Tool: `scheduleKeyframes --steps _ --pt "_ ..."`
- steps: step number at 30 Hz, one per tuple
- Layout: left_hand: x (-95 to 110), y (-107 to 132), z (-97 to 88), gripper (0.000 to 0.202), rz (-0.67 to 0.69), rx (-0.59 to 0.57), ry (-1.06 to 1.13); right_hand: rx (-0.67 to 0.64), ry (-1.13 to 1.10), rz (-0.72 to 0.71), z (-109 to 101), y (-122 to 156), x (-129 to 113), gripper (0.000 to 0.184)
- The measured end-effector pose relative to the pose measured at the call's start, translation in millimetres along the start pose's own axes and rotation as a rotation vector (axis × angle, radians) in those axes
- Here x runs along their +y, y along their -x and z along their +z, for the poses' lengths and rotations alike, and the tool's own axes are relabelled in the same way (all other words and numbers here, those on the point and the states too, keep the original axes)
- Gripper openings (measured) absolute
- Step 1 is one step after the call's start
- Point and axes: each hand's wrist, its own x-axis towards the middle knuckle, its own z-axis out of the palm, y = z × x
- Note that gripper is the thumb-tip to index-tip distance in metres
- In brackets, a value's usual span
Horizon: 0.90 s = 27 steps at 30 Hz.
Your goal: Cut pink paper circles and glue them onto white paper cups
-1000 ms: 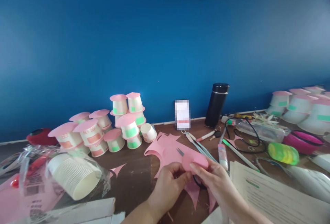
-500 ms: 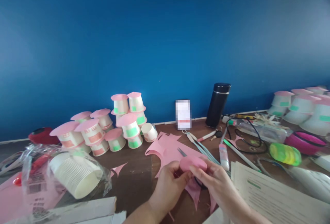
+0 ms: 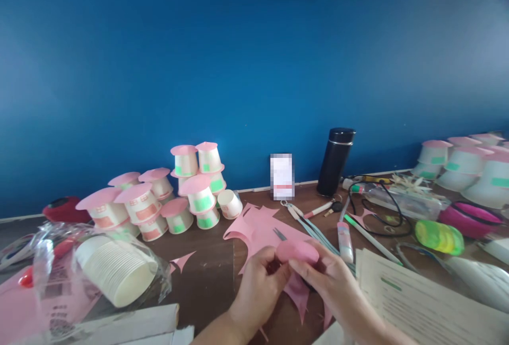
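Observation:
Between my two hands is a rounded pink paper piece [image 3: 297, 251], slightly raised like a shallow cone. My left hand [image 3: 260, 281] pinches its near left edge, thumb on top. From the right, my right hand [image 3: 328, 276] grips the same piece, its thumb pressed near the middle of the close edge. Just beyond the piece, the grey blades of scissors [image 3: 279, 234] point away; the rest of them is mostly hidden by the paper and my hands. Under and behind lie cut pink paper sheets [image 3: 256, 224] with curved edges.
Paper cups with pink paper tops [image 3: 204, 196] stand stacked at the left, and more cups [image 3: 469, 160] at the far right. A bagged stack of cups [image 3: 115, 270] lies front left. A black flask [image 3: 336, 160], a glue bottle [image 3: 345, 241] and printed sheets [image 3: 417, 302] are on the right.
My right thumb has shifted slightly left along the paper's near edge. Both hands still grip the pink piece in nearly the same place.

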Motion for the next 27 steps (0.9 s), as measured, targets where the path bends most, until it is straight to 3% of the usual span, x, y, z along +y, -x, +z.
scheduleKeyframes --steps 4,9,11,14,21,27 --pt "0.8 0.8 -3.7 0.012 0.125 0.101 -0.153 0.001 -0.028 -0.005 2.7 -0.8 2.8 0.031" --pt "-3.0 2.4 -6.2 0.011 0.315 0.21 -0.333 0.089 0.041 0.01 3.6 -6.1 16.2 0.012" --pt "-3.9 3.1 -7.5 0.019 0.355 0.226 -0.384 0.078 0.027 0.02 3.9 -6.2 18.9 0.015" --pt "-5.1 4.6 -10.3 0.03 0.398 0.245 -0.464 -0.023 -0.048 0.03 6.7 -3.4 17.2 0.013" --pt "-8.1 6.9 -13.9 0.025 0.53 0.299 -0.728 -0.104 -0.302 0.081 21.0 4.4 10.4 0.025" --pt "-6.4 5.4 -14.0 0.017 0.629 0.352 -0.848 -0.045 -0.477 0.177 26.8 12.7 -3.9 0.035"
